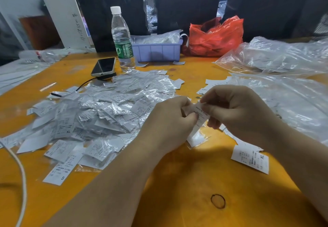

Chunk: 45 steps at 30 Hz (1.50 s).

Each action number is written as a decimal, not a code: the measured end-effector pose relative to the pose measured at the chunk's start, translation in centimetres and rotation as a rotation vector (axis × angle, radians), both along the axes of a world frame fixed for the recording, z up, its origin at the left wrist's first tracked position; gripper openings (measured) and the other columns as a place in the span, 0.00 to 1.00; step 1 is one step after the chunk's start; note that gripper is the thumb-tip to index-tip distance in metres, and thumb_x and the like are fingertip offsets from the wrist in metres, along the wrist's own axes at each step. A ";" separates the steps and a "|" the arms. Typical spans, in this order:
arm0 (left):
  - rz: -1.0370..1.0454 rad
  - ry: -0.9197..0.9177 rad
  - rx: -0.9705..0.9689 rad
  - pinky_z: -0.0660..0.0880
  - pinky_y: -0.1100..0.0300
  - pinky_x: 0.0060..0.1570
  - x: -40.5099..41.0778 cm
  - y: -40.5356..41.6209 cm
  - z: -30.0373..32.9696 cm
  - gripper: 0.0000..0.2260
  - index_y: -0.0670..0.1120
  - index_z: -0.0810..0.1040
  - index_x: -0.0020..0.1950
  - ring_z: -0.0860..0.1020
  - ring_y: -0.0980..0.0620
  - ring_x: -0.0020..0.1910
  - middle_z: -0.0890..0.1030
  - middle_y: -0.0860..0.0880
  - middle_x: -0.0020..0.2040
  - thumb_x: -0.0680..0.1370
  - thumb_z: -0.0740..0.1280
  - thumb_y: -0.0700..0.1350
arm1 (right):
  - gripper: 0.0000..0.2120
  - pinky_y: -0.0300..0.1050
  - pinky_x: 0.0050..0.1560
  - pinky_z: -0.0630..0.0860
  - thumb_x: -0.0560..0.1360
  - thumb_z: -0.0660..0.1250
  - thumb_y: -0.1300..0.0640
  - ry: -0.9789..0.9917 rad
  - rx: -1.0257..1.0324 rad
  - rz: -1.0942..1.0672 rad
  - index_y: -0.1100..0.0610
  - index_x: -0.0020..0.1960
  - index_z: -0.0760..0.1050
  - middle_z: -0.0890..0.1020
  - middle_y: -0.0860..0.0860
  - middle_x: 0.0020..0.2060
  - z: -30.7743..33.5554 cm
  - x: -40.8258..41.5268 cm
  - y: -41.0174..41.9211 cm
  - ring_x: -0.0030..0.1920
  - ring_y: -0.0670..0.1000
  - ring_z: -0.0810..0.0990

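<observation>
Left hand (170,118) and right hand (236,109) pinch a size label (201,110); a hasty tug could tear its clear sleeve (197,138).

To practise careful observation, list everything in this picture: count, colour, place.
white printed paper label: one, white, held up at centre
heap of clear-sleeved white labels: many, white, left of centre
loose white XL label: one, white, near right
clear plastic water bottle: one, clear with green wrapper, far left-centre
dark flat smartphone: one, black, left of bottle
lilac plastic tray: one, lilac, right of bottle
crumpled red plastic bag: one, red, right of tray
clear plastic bags: several, clear, right side
orange table: one, orange, under everything
left grip: one, pinching label
right grip: one, pinching label
</observation>
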<state>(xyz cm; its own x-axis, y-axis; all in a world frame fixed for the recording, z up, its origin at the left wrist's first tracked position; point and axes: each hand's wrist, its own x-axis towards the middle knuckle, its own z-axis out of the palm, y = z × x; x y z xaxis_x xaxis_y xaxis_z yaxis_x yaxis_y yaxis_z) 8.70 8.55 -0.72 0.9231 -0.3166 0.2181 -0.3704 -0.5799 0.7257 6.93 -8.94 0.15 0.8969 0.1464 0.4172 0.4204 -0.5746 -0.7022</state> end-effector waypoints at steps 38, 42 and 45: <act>-0.110 0.322 -0.524 0.68 0.64 0.23 -0.1 0.0 1.2 0.06 0.46 0.80 0.41 0.74 0.57 0.26 0.78 0.53 0.29 0.78 0.68 0.40 | 0.03 0.49 0.33 0.82 0.75 0.70 0.65 -0.050 0.123 0.164 0.64 0.42 0.81 0.83 0.55 0.31 1.5 -2.1 -0.7 0.30 0.53 0.83; -0.226 0.347 -0.499 0.70 0.62 0.25 -0.8 -0.8 0.9 0.04 0.44 0.80 0.43 0.76 0.53 0.29 0.81 0.50 0.34 0.76 0.69 0.36 | 0.06 0.48 0.35 0.82 0.72 0.70 0.71 -0.059 0.100 0.064 0.61 0.43 0.81 0.83 0.54 0.31 1.5 -3.2 -2.1 0.31 0.53 0.83; -0.295 0.327 -0.405 0.69 0.64 0.25 -1.5 -1.6 0.5 0.02 0.42 0.79 0.45 0.75 0.55 0.28 0.81 0.49 0.34 0.77 0.69 0.36 | 0.08 0.50 0.34 0.81 0.73 0.70 0.70 -0.052 0.128 -0.062 0.57 0.45 0.80 0.84 0.53 0.33 1.1 -4.5 -3.1 0.31 0.53 0.82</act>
